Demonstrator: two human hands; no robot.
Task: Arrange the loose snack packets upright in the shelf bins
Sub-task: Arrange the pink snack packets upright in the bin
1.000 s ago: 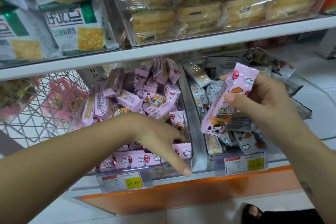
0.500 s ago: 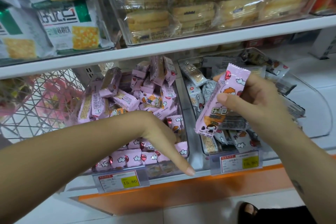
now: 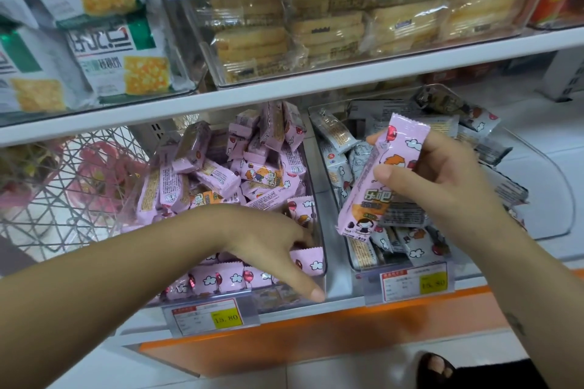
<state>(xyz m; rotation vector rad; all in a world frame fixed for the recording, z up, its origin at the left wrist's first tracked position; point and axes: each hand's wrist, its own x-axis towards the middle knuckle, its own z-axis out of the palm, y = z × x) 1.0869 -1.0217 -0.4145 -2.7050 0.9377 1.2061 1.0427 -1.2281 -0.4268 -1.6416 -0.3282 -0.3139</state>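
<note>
My right hand pinches a long pink snack packet between thumb and fingers, holding it tilted above the right clear bin, which is full of loose grey-white packets. My left hand reaches into the front right corner of the left clear bin. Its fingers are tucked among the pink packets and its thumb lies straight down the bin's front. A row of pink packets stands upright at that bin's front, with a jumbled pile of pink packets behind.
The white shelf board above carries clear bins of wrapped cakes and green-white cracker packs. A white wire basket stands to the left. Price tags hang on the bin fronts above an orange base.
Almost nothing differs. The view shifts slightly, while both hands and the held pink packet keep their places relative to the bins.
</note>
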